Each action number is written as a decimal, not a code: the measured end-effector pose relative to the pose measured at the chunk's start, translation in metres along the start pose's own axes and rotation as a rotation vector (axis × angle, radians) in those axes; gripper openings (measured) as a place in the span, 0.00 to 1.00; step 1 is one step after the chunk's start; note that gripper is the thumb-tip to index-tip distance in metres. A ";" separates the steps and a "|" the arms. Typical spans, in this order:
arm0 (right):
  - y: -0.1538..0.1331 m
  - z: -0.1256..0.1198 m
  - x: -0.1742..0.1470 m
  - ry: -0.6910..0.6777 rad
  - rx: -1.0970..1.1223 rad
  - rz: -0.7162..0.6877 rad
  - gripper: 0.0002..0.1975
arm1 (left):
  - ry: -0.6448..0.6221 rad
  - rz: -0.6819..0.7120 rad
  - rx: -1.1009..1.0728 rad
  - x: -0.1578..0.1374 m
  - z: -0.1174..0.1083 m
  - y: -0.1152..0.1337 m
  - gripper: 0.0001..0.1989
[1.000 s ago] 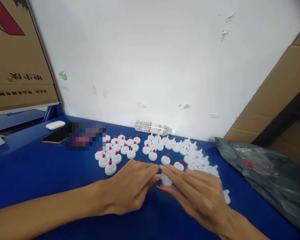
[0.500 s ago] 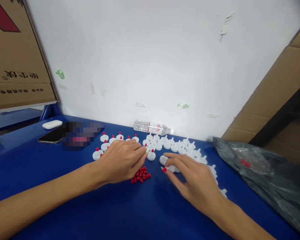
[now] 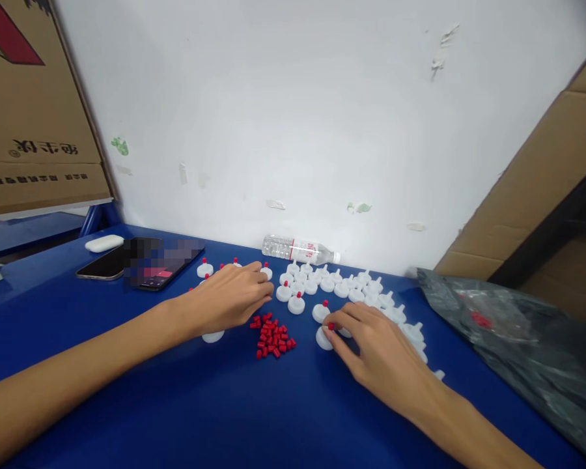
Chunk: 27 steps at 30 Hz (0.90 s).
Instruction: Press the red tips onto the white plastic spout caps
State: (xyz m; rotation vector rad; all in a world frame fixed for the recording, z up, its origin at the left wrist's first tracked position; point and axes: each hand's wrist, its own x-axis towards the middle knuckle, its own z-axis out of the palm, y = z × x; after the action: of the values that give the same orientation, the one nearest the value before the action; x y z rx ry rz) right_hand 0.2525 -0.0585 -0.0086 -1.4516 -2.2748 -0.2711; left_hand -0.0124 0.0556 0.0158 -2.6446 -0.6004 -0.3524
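Observation:
My right hand (image 3: 376,335) pinches a small red cap (image 3: 331,326) that sits upright on the spout of a white round lid (image 3: 324,339). Just behind it stands another white lid (image 3: 321,313) with a red tip. Left of the middle, my left hand (image 3: 237,293) has its fingers bent together; whatever they hold, if anything, is hidden. Beside its fingertips lies a pile of loose red caps (image 3: 273,339). Red-tipped white lids (image 3: 296,304) stand around and partly behind the left hand. White lids with bare spouts (image 3: 356,293) curve behind the right hand.
A clear plastic bottle (image 3: 300,249) lies along the wall. Phones (image 3: 100,259) and a white case (image 3: 104,243) are on the left of the blue table (image 3: 254,417). A dark plastic bag (image 3: 512,365) covers the right edge, near cardboard (image 3: 522,176).
My left hand has drawn back leftward, uncovering more red caps. The red cap in my right hand, tilted before, now stands upright on a lid. The lid behind now shows a red tip.

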 end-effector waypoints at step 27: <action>0.040 -0.064 -0.029 -0.514 -0.189 0.407 0.08 | -0.188 0.044 -0.082 -0.001 -0.001 0.019 0.09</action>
State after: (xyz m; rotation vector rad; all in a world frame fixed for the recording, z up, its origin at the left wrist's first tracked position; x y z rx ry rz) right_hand 0.3145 -0.0894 0.0325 -2.2510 -2.2899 0.0212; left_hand -0.0049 0.0387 0.0098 -2.7854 -0.5963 -0.1182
